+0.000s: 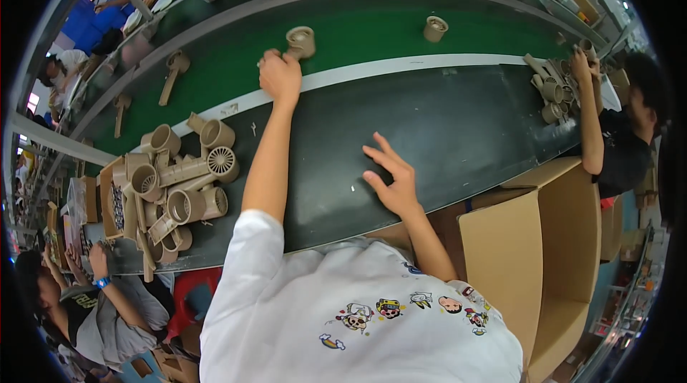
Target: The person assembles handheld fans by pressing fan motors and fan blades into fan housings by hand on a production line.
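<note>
My left hand (280, 75) is stretched far forward over the white edge strip of the green conveyor belt (372, 32). Its fingers are closed on the handle end of a beige hand-fan housing (300, 41) that lies on the belt. My right hand (392, 181) rests flat and open on the dark worktop (444, 125), fingers spread, holding nothing. A pile of several beige fan housings (179, 182) lies on the worktop to my left.
Another beige housing (434, 28) rides the belt to the right; two more (173, 71) lie at its left. A co-worker's hand (581, 68) reaches a second pile (554, 82) at right. An open cardboard box (544, 254) stands at my right. Other people work at left.
</note>
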Tool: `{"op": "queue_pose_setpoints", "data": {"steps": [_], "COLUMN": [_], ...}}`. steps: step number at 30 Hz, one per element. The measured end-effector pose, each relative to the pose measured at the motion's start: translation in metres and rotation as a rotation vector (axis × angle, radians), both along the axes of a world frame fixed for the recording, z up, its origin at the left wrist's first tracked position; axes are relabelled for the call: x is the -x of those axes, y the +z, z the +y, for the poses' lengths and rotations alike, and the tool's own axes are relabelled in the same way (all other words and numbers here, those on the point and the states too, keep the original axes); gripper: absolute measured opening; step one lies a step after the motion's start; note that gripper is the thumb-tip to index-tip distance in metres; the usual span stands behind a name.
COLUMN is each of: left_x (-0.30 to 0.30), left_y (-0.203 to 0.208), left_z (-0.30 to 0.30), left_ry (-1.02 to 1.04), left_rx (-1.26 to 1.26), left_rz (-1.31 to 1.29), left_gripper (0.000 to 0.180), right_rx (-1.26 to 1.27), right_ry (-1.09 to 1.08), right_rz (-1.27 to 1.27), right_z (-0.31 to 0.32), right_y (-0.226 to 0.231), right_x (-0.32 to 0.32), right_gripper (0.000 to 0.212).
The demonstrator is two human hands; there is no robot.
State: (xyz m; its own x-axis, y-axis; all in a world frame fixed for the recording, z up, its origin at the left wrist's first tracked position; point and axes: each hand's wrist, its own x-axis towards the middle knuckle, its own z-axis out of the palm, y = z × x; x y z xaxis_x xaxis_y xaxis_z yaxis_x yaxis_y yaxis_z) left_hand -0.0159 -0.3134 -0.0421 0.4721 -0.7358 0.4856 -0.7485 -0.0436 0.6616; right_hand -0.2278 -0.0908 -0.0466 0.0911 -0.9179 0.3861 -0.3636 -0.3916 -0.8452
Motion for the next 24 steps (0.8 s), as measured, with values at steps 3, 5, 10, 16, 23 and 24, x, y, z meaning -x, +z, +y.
{"op": "queue_pose_setpoints", "data": {"steps": [3, 5, 10, 16, 23, 24], "left_x": [0.003, 0.018, 0.027, -0.018, -0.106, -0.113], "left_y": [-0.007, 0.001, 0.013, 0.049, 0.095, 0.098], "left_z": [-0.044, -0.043, 0.042, 0.189, 0.256, 0.258], "left_ry": [-0.097, 0.017, -0.252, -0.476, -0.166, -0.143], "left_rx": [0.186, 0.224, 0.059, -0.059, -0.148, -0.144], "left_rz": [0.124, 0.062, -0.144, -0.388, -0.528, -0.535], "left_gripper": [0.067, 0.078, 0.073, 0.037, 0.038, 0.037], "right_rx": [0.023, 0.029, -0.027, -0.159, -0.208, -0.208], "right_ry": [0.023, -0.001, -0.011, -0.169, -0.147, -0.137], "right_rz": [0.006, -0.011, -0.022, -0.285, -0.303, -0.287], "right_z": [0.002, 0.003, -0.001, -0.002, -0.008, -0.009], "right_y": [-0.002, -0.005, -0.007, -0.017, -0.009, -0.008], "right_x": [0.000, 0.004, 0.001, 0.008, -0.002, -0.004], "right_gripper": [0.042, 0.042, 0.038, 0.015, 0.009, 0.009]}}
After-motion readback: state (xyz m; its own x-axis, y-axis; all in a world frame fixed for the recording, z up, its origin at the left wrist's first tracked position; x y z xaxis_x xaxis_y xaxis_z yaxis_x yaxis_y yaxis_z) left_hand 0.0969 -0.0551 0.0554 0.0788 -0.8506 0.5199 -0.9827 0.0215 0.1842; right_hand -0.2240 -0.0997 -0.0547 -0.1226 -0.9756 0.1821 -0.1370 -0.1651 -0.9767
